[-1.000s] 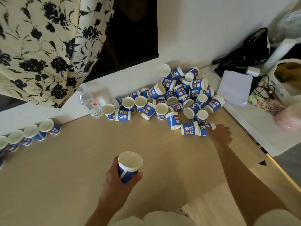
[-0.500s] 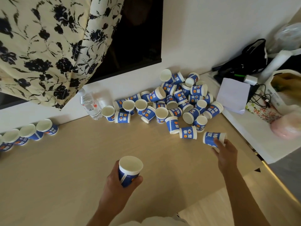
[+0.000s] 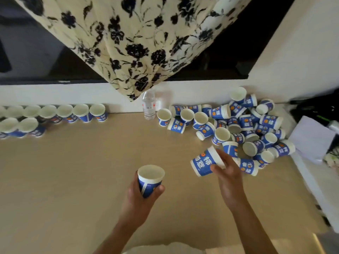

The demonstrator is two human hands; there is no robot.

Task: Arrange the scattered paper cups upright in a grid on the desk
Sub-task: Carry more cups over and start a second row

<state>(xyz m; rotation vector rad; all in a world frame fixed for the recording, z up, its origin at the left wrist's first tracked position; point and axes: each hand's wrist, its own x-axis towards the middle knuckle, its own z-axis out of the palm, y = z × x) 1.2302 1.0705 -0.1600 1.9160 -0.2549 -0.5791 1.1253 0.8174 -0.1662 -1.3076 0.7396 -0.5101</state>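
My left hand [image 3: 136, 202] grips a blue-and-white paper cup [image 3: 150, 180] upright above the middle of the wooden desk [image 3: 73, 180]. In my right hand [image 3: 228, 177] a second cup [image 3: 206, 161] lies on its side in the air, pinched between fingers and thumb, base pointing left. A pile of scattered cups [image 3: 244, 125] lies at the back right against the wall, some upright, most on their sides. Upright cups stand in two rows [image 3: 55, 114] at the far left along the wall.
A clear plastic bottle [image 3: 149, 105] stands by the wall between the rows and the pile. A floral curtain [image 3: 137, 43] hangs above it. A white paper sheet [image 3: 311, 138] and dark bags lie on the white surface to the right.
My right hand picked a cup from the front of the pile and carried it left, away from the pile. The view swung left, bringing the rows of upright cups into sight. The left hand's cup stayed upright.
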